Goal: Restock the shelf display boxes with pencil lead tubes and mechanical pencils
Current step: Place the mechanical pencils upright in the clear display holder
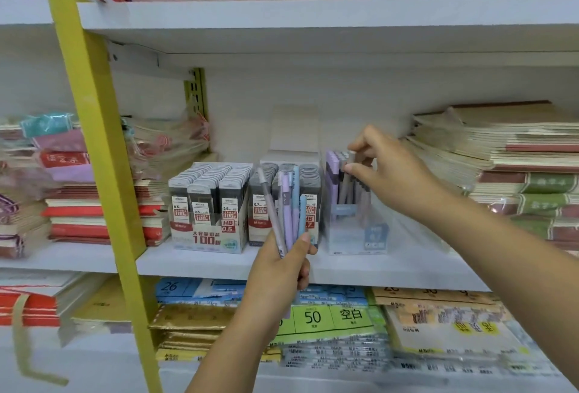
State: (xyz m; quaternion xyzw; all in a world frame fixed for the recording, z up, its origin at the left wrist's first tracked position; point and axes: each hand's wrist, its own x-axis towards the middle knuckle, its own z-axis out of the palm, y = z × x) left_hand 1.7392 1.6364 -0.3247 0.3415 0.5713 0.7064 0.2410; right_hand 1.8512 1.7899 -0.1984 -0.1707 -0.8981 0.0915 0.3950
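My left hand (279,270) grips a bunch of mechanical pencils (289,204), grey, purple and blue, held upright in front of the shelf. My right hand (385,170) reaches to the clear pencil display box (354,236) and pinches the top of a grey pencil (346,185) standing in it among purple and grey ones. Left of that box stand two display boxes of pencil lead tubes: the 0.5 HB box (210,223) and the 0.7 box (313,201), partly hidden behind the pencils in my left hand.
The white shelf (219,264) carries stacks of notebooks at left (75,211) and right (517,167). A yellow upright post (103,157) crosses the left side. Packs of paper and labels (332,317) lie on the lower shelf.
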